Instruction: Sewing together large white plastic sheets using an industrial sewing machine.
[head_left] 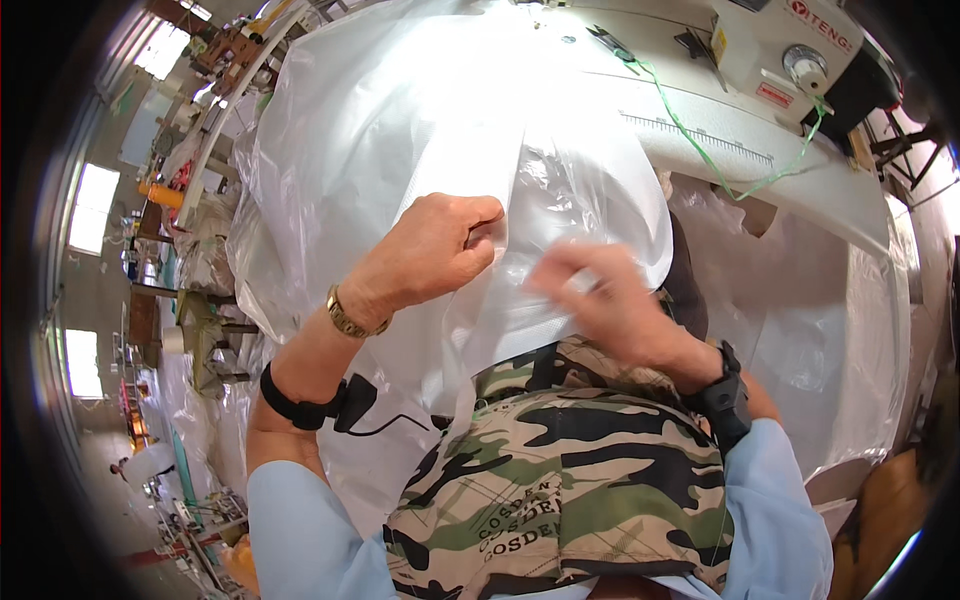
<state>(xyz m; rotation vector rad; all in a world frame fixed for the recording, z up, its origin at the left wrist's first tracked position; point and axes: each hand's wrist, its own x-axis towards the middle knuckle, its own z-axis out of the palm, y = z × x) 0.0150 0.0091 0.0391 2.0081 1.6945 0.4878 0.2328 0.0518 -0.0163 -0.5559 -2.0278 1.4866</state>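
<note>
A large sheet of clear, whitish plastic film point(420, 120) drapes from the sewing table down over my lap. My left hand point(435, 245) is closed in a fist, pinching a fold of this film near its middle. A gold bracelet sits on that wrist and a black band with a cable lies further up the forearm. Just to the right, my right hand point(600, 295) is blurred with motion; its fingers touch the film's lower edge, and whether it grips is unclear. A black watch is on the right wrist. My camouflage apron point(560, 480) lies below both hands.
A white industrial sewing machine point(790, 50) stands at the top right on a pale table point(760, 170), with a green thread point(700, 150) trailing across a printed ruler strip. More plastic film hangs at the right. Cluttered workbenches and windows line the far left.
</note>
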